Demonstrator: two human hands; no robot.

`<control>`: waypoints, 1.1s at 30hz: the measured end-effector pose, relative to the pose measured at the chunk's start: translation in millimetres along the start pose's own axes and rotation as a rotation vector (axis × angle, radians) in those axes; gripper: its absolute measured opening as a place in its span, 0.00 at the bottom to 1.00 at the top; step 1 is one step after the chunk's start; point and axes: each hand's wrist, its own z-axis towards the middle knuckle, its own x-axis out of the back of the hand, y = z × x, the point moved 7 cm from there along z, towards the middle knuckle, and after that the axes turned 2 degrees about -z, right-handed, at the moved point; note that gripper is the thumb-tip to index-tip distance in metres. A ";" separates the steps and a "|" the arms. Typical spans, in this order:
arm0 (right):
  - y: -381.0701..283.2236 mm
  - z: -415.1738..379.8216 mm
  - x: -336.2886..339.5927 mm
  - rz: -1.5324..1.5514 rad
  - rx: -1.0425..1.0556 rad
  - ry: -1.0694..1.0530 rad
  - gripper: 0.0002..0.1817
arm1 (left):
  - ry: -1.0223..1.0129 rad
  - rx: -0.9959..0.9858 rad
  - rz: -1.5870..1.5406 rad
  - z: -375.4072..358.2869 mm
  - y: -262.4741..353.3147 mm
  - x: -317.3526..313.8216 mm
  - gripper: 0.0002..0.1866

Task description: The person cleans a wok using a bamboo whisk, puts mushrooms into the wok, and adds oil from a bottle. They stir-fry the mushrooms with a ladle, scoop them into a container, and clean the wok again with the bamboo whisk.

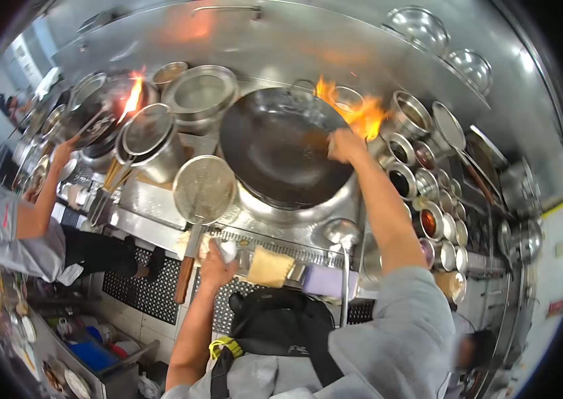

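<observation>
A large black wok (281, 146) sits on the burner with its inside dark and bare. Over its right rim my right hand (344, 146) is closed in a fist; a brown blur beside it hides what it holds, if anything. Orange flames (361, 116) rise just behind that hand. My left hand (218, 267) is at the counter's front edge, fingers curled by a whitish, shiny item (227, 249) that I cannot make out. Left of that hand lies a round mesh strainer (204, 189) with a wooden handle. A steel ladle (342, 234) rests to the right, its handle toward me.
Several seasoning pots (432, 223) crowd the right side. A yellow cloth (270, 267) and a purple cloth (329, 280) lie along the front edge. Another strainer (148, 130) rests on a steel pot at left. A co-worker (22, 226) stands left, near a flaming wok (99, 120).
</observation>
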 end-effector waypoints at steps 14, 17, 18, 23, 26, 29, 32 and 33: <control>53.9 -12.8 7.6 -0.193 -0.266 0.088 0.21 | -0.206 0.123 0.351 1.1 -7.5 -24.5 0.50; 71.5 36.5 -49.0 -0.051 -0.275 0.438 0.17 | -0.217 0.160 0.367 2.8 -10.6 -44.4 0.57; 48.4 41.9 -74.3 -0.021 -0.118 0.436 0.18 | -0.194 0.167 0.335 -0.3 -4.1 -31.2 0.57; -119.4 -43.1 -60.2 0.456 0.591 0.012 0.31 | -0.317 0.218 0.132 -11.9 15.0 17.9 0.54; -78.0 -52.7 -48.6 0.744 0.208 -0.331 0.33 | -0.086 0.137 0.106 -17.6 19.1 19.2 0.45; 6.0 20.5 -88.7 0.912 0.430 -0.007 0.24 | 0.017 0.052 -0.025 -28.0 29.4 39.7 0.41; -18.4 53.3 -65.2 1.077 0.519 0.119 0.19 | 0.065 -0.033 -0.066 -39.4 39.1 62.7 0.36; -1.8 44.7 -56.9 1.127 0.511 0.184 0.17 | 0.100 -0.014 -0.069 -39.2 37.6 63.2 0.35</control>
